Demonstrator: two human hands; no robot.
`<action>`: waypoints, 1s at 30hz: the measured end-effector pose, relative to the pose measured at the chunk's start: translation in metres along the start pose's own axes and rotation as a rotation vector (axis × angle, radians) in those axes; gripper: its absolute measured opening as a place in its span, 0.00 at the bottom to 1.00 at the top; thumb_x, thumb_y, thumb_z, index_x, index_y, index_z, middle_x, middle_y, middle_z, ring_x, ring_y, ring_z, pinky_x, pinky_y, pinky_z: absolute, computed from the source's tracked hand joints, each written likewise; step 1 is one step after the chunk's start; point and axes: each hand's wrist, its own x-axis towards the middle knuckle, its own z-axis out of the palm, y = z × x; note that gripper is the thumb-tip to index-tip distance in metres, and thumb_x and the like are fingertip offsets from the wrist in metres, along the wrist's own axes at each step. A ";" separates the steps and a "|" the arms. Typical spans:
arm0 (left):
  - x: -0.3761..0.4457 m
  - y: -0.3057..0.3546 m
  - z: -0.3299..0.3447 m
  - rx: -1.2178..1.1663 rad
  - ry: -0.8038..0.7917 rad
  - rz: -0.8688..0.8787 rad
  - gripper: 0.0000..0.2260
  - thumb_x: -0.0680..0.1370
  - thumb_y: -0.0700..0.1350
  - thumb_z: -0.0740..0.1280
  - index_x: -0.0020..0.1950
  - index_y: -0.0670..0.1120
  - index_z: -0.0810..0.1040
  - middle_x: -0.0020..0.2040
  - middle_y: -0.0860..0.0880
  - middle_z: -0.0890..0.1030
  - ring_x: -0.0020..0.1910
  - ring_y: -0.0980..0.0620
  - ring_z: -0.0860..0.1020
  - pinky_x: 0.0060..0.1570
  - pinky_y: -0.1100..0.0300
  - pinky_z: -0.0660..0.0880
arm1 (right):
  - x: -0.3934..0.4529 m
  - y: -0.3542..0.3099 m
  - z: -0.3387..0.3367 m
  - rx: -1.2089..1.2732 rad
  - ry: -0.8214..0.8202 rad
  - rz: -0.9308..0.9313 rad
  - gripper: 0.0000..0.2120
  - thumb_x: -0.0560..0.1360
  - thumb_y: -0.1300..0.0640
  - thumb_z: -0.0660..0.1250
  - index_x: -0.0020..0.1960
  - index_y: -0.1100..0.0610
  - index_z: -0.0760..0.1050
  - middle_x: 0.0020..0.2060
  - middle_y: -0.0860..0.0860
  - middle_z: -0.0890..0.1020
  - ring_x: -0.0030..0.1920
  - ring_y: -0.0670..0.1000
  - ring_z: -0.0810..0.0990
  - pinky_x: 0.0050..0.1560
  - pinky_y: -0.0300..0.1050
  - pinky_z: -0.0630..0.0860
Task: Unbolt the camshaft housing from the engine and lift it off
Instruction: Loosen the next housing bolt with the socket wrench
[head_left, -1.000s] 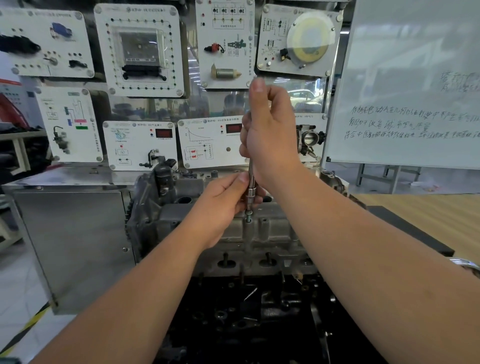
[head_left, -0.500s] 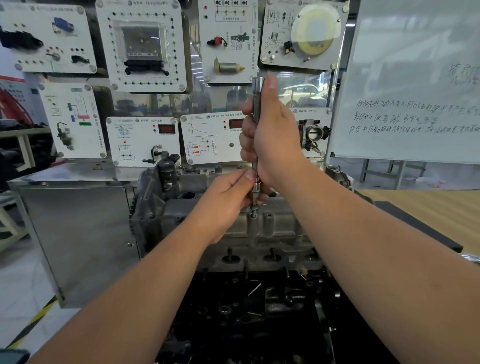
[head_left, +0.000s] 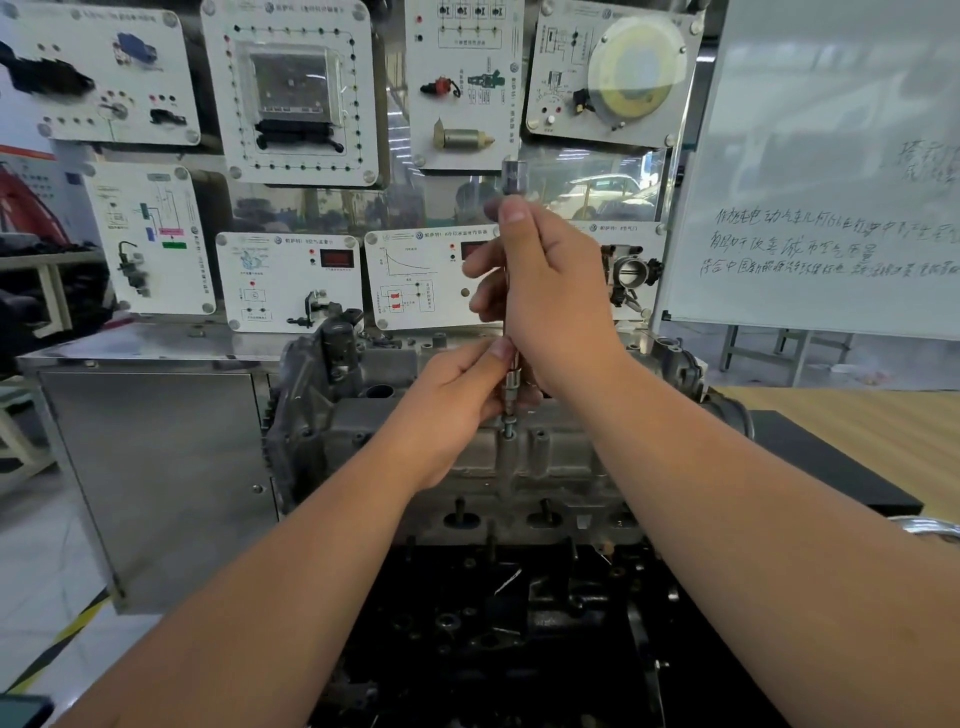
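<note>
The grey cast camshaft housing (head_left: 550, 457) sits on top of the engine, in the middle of the view. A long steel socket extension (head_left: 513, 179) stands upright over a bolt (head_left: 508, 430) at the housing's top edge. My right hand (head_left: 550, 296) grips the upper shaft, thumb up near the extension's top end. My left hand (head_left: 457, 395) pinches the socket at the lower end, just above the bolt. The bolt head stands a little proud of the housing.
The black engine block (head_left: 519, 623) fills the foreground. A steel cabinet (head_left: 156, 467) stands to the left. Training panels (head_left: 291, 93) line the wall behind. A whiteboard (head_left: 831, 171) stands at the right, above a wooden bench top (head_left: 883, 436).
My right hand has slid down the extension, so its top end now shows above the thumb. The left hand stays at the socket. The view has tilted slightly.
</note>
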 end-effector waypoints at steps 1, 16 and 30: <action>0.000 0.000 0.000 0.006 -0.012 -0.007 0.13 0.81 0.53 0.62 0.49 0.55 0.87 0.49 0.46 0.87 0.49 0.48 0.85 0.54 0.54 0.81 | 0.000 0.001 -0.001 0.000 -0.004 0.003 0.12 0.86 0.52 0.55 0.50 0.47 0.76 0.31 0.47 0.81 0.28 0.48 0.77 0.29 0.42 0.75; -0.001 -0.001 -0.001 0.074 -0.020 0.021 0.12 0.82 0.56 0.62 0.51 0.60 0.86 0.49 0.52 0.87 0.52 0.52 0.83 0.56 0.50 0.81 | -0.003 0.009 -0.007 -0.370 0.029 -0.140 0.12 0.86 0.54 0.55 0.60 0.56 0.75 0.40 0.44 0.83 0.32 0.43 0.82 0.36 0.41 0.77; 0.000 0.000 0.000 0.021 -0.006 0.035 0.15 0.84 0.50 0.60 0.52 0.59 0.87 0.45 0.54 0.87 0.45 0.58 0.84 0.52 0.59 0.82 | -0.006 0.010 -0.006 -0.351 0.007 -0.085 0.13 0.86 0.53 0.56 0.44 0.51 0.71 0.39 0.47 0.84 0.28 0.46 0.82 0.33 0.46 0.79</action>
